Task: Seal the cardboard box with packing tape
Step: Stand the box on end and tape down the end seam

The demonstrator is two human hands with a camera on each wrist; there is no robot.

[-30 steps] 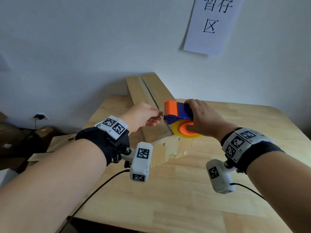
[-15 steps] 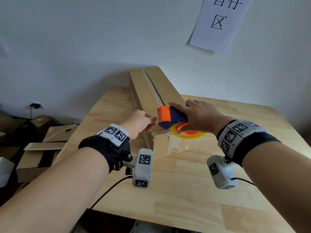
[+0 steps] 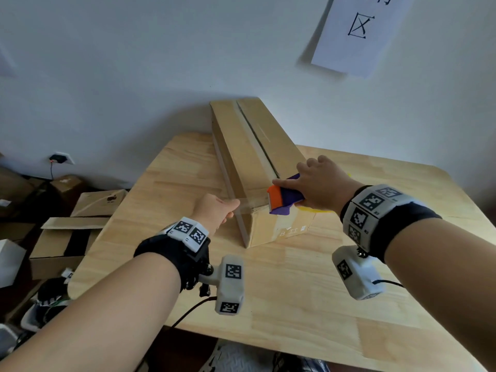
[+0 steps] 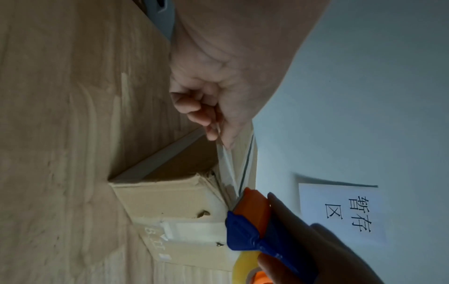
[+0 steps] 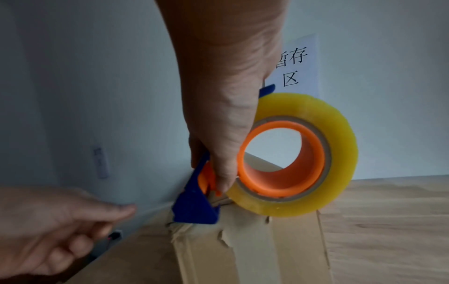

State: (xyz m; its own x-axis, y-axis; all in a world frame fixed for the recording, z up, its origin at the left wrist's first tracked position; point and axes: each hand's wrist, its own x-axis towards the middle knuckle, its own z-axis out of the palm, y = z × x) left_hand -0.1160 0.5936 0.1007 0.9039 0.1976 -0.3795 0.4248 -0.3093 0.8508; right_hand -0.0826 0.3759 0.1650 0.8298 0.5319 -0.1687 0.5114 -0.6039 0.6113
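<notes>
A long cardboard box [image 3: 257, 157] lies on the wooden table [image 3: 295, 285], its top seam running away from me. My right hand [image 3: 319, 183] grips the blue and orange tape dispenser [image 3: 281, 196] at the box's near end [image 5: 255, 249]; the yellowish tape roll [image 5: 316, 153] sits on the dispenser's orange hub. My left hand [image 3: 214, 210], to the left of the dispenser, pinches the free end of the clear tape [image 4: 226, 153] between thumb and fingers. The strip [image 3: 249, 206] stretches from my left fingers to the dispenser over the box's near corner.
A white paper sign [image 3: 359, 30] with black characters hangs on the wall behind the box. Left of the table, flattened cartons [image 3: 67, 237] and clutter lie on the floor. A wall socket [image 3: 60, 158] sits low on the left.
My left hand has drawn away to the left, pulling a length of tape out of the dispenser. The dispenser has moved toward the box's near end. My head has shifted, so the view has turned.
</notes>
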